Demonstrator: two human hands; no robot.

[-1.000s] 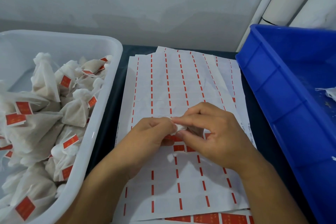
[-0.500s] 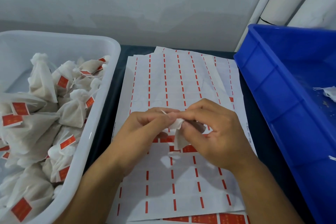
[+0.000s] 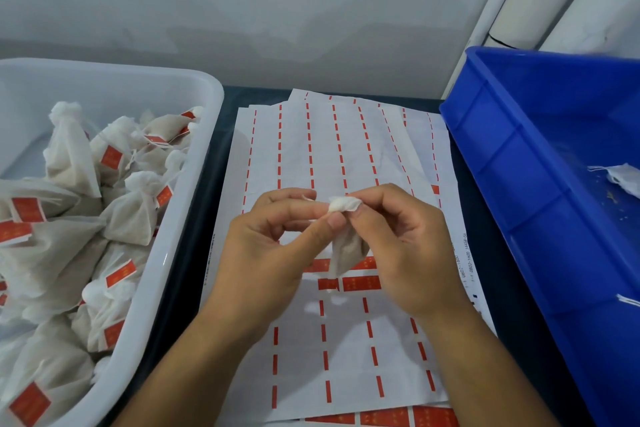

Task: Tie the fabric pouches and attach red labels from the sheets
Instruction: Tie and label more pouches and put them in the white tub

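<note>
Over the label sheet on the desk, the left hand and right hand both pinch the gathered neck of one fabric pouch, fingers clamped on it, its body hanging just above the few red labels left in the sheet's middle rows. Left of the sheet stands the white tub of tied, labelled pouches; right of it, the blue bin holding loose white scraps. Likely risk: if either pinch loosens before the knot is drawn tight, the neck may spring open and spill filling onto the sheet.
</note>
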